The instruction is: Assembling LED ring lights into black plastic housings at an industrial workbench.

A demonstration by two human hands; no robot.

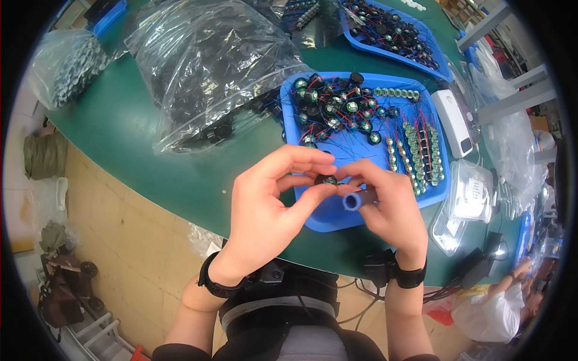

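Between the thumb and fingers of my left hand (263, 207) is a small round black part with a green circuit board (327, 180). My right hand (394, 207) is closed around a blue-grey tool with a hollow round end (354, 201). Its thumb and index fingertips meet close to the black part; whether they also pinch a wire there is too small to tell. Both hands are over the near edge of a blue tray (328, 226). Inside the tray lie a pile of similar round parts with red and dark wires (352, 106) and several strips of green boards (414, 150).
A large clear bag of black parts (208, 66) lies left of the tray on the green table (114, 141). Another blue tray (447, 71) stands behind. To the right are a white device (453, 123) and clear plastic boxes (471, 189). A person in white (490, 313) is at far right.
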